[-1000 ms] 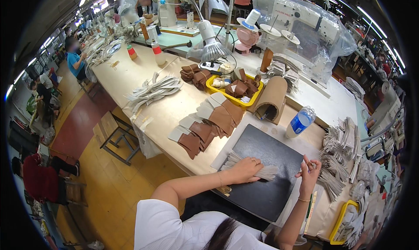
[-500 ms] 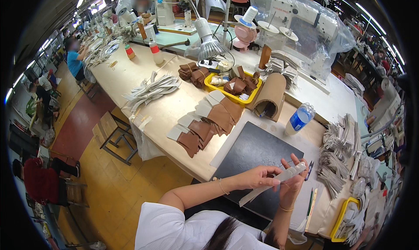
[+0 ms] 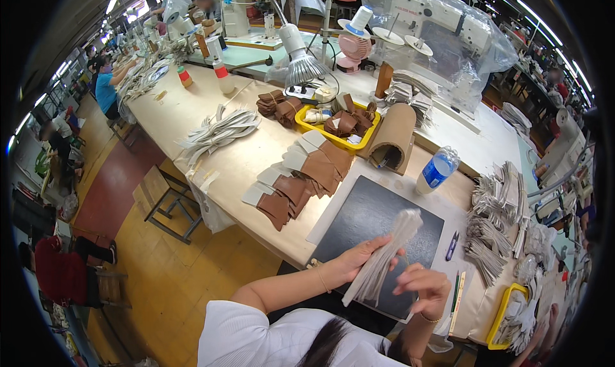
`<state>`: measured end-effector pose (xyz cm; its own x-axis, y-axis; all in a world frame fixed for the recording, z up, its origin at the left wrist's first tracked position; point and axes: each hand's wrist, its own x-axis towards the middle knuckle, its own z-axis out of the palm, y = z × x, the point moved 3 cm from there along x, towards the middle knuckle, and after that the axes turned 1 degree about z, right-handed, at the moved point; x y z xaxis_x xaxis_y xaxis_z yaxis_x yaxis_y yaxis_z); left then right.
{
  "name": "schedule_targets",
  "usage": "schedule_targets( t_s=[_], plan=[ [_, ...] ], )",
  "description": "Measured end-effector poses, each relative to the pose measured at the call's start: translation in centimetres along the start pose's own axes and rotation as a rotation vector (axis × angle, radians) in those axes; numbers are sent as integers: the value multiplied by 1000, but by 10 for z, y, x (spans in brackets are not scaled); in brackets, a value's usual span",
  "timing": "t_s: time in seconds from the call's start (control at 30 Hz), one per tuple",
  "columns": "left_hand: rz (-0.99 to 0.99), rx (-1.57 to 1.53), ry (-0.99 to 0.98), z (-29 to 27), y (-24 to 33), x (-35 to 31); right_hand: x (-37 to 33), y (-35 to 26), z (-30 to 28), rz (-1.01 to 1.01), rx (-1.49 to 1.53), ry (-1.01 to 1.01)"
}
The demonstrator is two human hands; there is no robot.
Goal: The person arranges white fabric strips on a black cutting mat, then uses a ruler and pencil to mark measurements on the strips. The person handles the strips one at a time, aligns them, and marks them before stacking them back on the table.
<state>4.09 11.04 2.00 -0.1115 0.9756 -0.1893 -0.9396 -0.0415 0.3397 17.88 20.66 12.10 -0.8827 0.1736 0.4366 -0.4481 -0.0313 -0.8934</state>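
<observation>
My left hand [image 3: 360,257] is closed round a fanned bundle of thin pale grey strips [image 3: 379,264], held slantwise over a black board [image 3: 359,207]. To its right, my right hand [image 3: 424,289] is apart from the bundle, its fingers loosely bent and spread; nothing shows clearly in them. Small purple-handled thread snips [image 3: 453,245] lie beside the board, and a green pencil and a pale stick [image 3: 458,303] rest below them. Beyond the board's left side, brown leather-like pieces with pale ends [image 3: 327,168] overlap in rows.
A clear bottle with a blue label [image 3: 438,170] stands behind the board, near a cardboard tube [image 3: 394,136] and a yellow basket [image 3: 339,139] of brown pieces. Bundled grey strips [image 3: 490,239] are piled at the right. A lamp [image 3: 304,63] hangs over the table.
The bundle has swung more upright and its strips are fanned out. My right hand has come off it and moved down; my left hand keeps hold and has shifted left.
</observation>
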Motion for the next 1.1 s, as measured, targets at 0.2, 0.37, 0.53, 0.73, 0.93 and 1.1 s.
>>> schedule_targets(
  t_s=[0.2,0.37,0.53,0.73,0.93,1.1],
  plan=[
    [627,592,88,36,19,-10,-7,55,-34,-250,1284,594],
    [602,1245,130,47,17,-21,-12,67,-10,-198,356,789],
    [557,1779,-52,32,15,-37,-27,67,-5,81,23,569],
    [268,1914,-114,29,22,-50,-46,78,-8,345,-587,47],
    [283,1639,127,46,26,-49,-43,79,-5,253,336,658],
    [356,981,-55,38,0,-29,-38,56,9,253,-259,260]
  ],
)
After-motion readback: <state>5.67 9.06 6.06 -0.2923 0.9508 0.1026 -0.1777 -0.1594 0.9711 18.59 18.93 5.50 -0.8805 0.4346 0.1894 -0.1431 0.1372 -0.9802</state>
